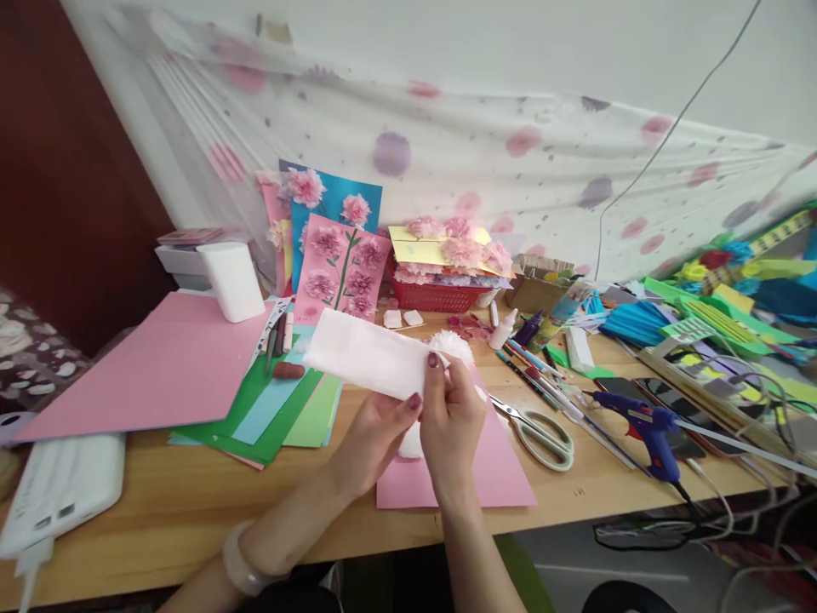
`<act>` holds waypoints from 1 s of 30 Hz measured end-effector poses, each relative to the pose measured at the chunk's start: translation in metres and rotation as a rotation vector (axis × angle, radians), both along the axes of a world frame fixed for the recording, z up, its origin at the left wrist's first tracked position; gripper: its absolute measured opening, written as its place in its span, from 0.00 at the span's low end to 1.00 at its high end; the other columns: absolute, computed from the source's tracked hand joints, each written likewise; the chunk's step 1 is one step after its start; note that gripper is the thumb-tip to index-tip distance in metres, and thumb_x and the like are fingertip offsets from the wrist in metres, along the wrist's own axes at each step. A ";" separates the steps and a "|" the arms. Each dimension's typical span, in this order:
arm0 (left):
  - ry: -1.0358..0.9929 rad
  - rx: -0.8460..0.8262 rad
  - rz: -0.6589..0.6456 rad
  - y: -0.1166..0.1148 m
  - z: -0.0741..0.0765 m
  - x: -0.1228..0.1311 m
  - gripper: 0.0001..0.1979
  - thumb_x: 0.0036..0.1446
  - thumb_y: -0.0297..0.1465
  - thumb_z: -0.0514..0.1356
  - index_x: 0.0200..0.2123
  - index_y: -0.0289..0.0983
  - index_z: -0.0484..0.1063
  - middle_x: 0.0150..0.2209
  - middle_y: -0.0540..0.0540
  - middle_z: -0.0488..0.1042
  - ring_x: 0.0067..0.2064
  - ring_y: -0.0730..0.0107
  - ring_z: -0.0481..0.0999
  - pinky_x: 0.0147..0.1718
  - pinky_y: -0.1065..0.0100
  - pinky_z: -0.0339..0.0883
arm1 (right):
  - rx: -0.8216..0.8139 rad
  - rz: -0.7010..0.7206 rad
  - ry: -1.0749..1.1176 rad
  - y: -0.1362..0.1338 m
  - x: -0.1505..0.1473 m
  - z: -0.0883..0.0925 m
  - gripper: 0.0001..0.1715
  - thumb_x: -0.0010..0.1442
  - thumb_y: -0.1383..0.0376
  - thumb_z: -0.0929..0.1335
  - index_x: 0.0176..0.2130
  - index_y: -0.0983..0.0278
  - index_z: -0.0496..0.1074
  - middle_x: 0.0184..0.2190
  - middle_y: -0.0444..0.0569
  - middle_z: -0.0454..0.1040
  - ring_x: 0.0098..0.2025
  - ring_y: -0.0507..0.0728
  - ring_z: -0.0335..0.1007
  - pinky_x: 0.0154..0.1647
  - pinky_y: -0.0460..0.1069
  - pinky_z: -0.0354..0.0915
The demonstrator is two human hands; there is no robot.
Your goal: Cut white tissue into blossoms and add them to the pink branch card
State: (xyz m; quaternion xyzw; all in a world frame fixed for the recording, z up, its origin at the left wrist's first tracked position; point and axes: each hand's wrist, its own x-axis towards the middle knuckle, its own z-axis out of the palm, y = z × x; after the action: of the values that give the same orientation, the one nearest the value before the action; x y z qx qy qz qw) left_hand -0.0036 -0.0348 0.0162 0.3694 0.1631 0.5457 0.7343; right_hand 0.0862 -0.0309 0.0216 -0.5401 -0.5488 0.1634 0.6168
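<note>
A folded strip of white tissue paper [367, 353] is stretched between my hands, above the table. My left hand [376, 434] pinches its lower edge, thumb on top. At the strip's right end, my right hand [453, 409] grips it between thumb and curled fingers. Beneath them lies a pink sheet of paper [504, 477], partly covered by my hands. A fluffy white paper flower [452, 344] shows just behind my right hand. More white material shows below the strip, mostly hidden by my fingers.
Scissors [542, 436] and a blue glue gun [651, 421] with a cable lie to the right, beside pens and a glue bottle [504, 330]. Coloured paper sheets [159, 366] and a white power strip [70, 485] are on the left. Behind stand flower cards [345, 264] and a red basket [440, 295].
</note>
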 end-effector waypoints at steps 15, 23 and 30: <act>-0.117 -0.096 0.190 0.004 0.005 -0.007 0.20 0.60 0.41 0.57 0.52 0.39 0.70 0.55 0.43 0.73 0.59 0.59 0.67 0.56 0.60 0.63 | 0.026 -0.015 -0.053 -0.003 0.003 -0.003 0.16 0.65 0.58 0.60 0.40 0.64 0.73 0.17 0.39 0.62 0.17 0.50 0.60 0.20 0.44 0.58; -0.184 -0.178 0.368 0.012 0.002 -0.025 0.20 0.59 0.44 0.56 0.51 0.42 0.70 0.51 0.45 0.76 0.56 0.64 0.71 0.51 0.63 0.68 | 0.118 -0.108 -0.057 -0.008 0.023 -0.010 0.15 0.65 0.61 0.60 0.40 0.63 0.74 0.23 0.43 0.71 0.19 0.50 0.63 0.22 0.45 0.61; 0.063 -0.139 0.197 0.000 -0.004 -0.002 0.18 0.51 0.31 0.66 0.47 0.37 0.72 0.45 0.44 0.79 0.48 0.59 0.77 0.48 0.59 0.72 | 0.029 0.192 -0.073 -0.020 0.036 -0.010 0.17 0.66 0.59 0.58 0.43 0.62 0.72 0.25 0.45 0.74 0.22 0.51 0.68 0.22 0.45 0.65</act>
State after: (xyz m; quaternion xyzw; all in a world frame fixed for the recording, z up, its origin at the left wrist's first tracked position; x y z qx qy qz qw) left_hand -0.0052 -0.0344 0.0124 0.3168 0.2592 0.5905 0.6955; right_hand 0.1221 -0.0508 0.0120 -0.4814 -0.6223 0.1940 0.5859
